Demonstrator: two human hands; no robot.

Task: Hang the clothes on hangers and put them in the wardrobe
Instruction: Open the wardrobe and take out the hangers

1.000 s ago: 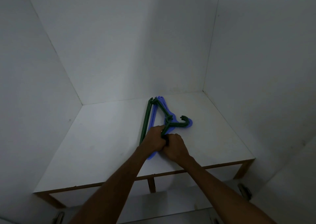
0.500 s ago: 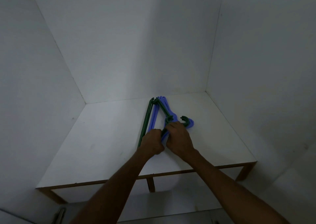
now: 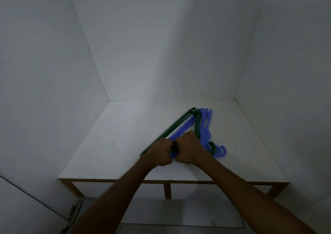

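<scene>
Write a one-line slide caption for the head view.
Both hands, left and right, grip a bundle of green and blue hangers lying on the white wardrobe shelf.

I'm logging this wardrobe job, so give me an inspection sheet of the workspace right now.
Surface: white shelf inside the wardrobe, wooden front edge.
Job's things: green hangers and blue hangers bunched flat on the shelf; no clothes seen.
Clutter: nothing seen.
Hands: left hand and right hand side by side, fingers curled round the bunch.
Cables: nothing seen.
Surroundings: white wardrobe walls; door hinge at lower left.
</scene>
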